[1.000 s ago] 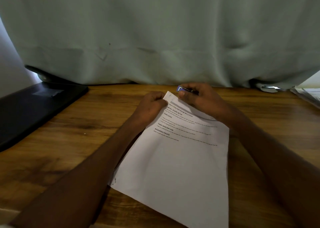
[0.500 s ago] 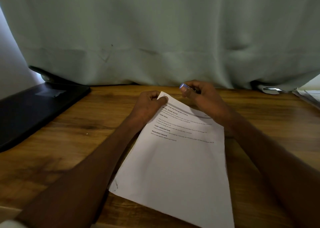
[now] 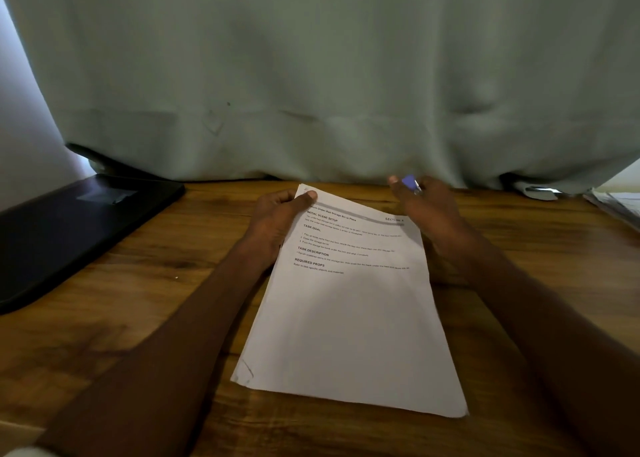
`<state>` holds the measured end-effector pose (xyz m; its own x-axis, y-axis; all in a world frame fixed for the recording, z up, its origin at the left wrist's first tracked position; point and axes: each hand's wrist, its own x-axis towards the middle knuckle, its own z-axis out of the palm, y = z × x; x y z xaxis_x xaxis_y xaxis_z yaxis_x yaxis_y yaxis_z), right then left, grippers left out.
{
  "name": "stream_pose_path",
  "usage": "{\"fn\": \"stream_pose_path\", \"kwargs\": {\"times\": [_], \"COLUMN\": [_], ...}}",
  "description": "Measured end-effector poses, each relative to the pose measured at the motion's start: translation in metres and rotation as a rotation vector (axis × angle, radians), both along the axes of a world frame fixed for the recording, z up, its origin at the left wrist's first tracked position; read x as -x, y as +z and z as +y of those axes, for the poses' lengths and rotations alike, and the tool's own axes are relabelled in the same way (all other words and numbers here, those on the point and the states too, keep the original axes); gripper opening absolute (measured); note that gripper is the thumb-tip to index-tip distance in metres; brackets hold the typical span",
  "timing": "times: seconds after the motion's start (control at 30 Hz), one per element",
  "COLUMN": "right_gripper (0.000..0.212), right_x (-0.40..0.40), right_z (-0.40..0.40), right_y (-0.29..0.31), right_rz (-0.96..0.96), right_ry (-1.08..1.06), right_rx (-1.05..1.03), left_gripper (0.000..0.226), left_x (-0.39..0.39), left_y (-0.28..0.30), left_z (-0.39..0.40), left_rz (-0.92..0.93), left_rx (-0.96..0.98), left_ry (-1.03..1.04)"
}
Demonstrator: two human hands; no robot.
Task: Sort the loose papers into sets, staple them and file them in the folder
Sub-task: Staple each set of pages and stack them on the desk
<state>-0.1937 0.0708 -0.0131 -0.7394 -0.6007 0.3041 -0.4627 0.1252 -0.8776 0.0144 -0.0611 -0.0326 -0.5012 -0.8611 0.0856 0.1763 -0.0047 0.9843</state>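
A set of white printed papers (image 3: 349,318) lies on the wooden desk (image 3: 138,300) in front of me, its top edge slightly lifted. My left hand (image 3: 277,221) pinches the set's top left corner between thumb and fingers. My right hand (image 3: 426,214) is off the paper's top right corner and grips a small blue stapler (image 3: 410,183), whose blue end and metal tip stick out above the fingers. A black folder (image 3: 69,228) lies flat at the left of the desk.
A pale green curtain (image 3: 329,75) hangs along the back edge of the desk. More loose papers (image 3: 620,203) lie at the far right edge. A small silvery object (image 3: 536,191) sits under the curtain at the back right.
My right hand has pulled the stapler away from the paper's top left corner and moved it to the right. My left hand keeps its pinch on that corner, and the paper has turned slightly.
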Motion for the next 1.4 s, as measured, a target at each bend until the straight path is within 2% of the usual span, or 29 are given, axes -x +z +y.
{"fn": "stream_pose_path", "kwargs": {"times": [0.13, 0.2, 0.3, 0.37, 0.5, 0.63, 0.9, 1.1, 1.23, 1.4], "right_gripper": [0.040, 0.038, 0.029, 0.033, 0.044, 0.034, 0.033, 0.030, 0.030, 0.031], "right_x": [-0.004, -0.004, 0.000, 0.002, 0.006, 0.005, 0.001, -0.004, -0.001, 0.001], "right_z": [0.002, 0.004, 0.005, 0.008, 0.010, 0.007, 0.004, 0.004, 0.005, 0.005], "right_y": [-0.003, -0.002, -0.002, -0.001, 0.000, 0.001, -0.001, -0.003, -0.003, -0.005], "right_rz": [-0.268, -0.280, -0.321, -0.395, -0.332, -0.464, -0.627, -0.615, -0.609, -0.615], "right_ry": [0.134, 0.122, 0.101, 0.135, 0.135, 0.100, 0.153, 0.189, 0.193, 0.200], "right_rx": [-0.045, -0.064, 0.021, 0.027, -0.169, -0.115, 0.075, 0.070, 0.064, 0.059], "left_gripper": [0.017, 0.014, 0.009, 0.010, 0.015, 0.011, 0.012, 0.036, 0.041, 0.036], "left_x": [-0.003, -0.004, -0.004, -0.004, -0.005, -0.005, -0.009, -0.015, -0.016, -0.017], "left_y": [0.002, 0.003, 0.005, 0.005, 0.005, 0.004, 0.002, 0.006, 0.007, 0.006], "left_z": [0.000, 0.001, 0.002, 0.001, 0.000, -0.004, -0.011, -0.009, -0.008, -0.010], "left_rz": [0.014, 0.041, 0.083, 0.105, 0.120, 0.128, 0.076, 0.096, 0.094, 0.090], "left_rx": [-0.033, -0.060, -0.074, -0.087, -0.119, -0.123, -0.145, -0.176, -0.176, -0.160], "left_ry": [-0.003, -0.012, -0.003, 0.007, 0.029, 0.047, 0.087, 0.085, 0.063, 0.069]}}
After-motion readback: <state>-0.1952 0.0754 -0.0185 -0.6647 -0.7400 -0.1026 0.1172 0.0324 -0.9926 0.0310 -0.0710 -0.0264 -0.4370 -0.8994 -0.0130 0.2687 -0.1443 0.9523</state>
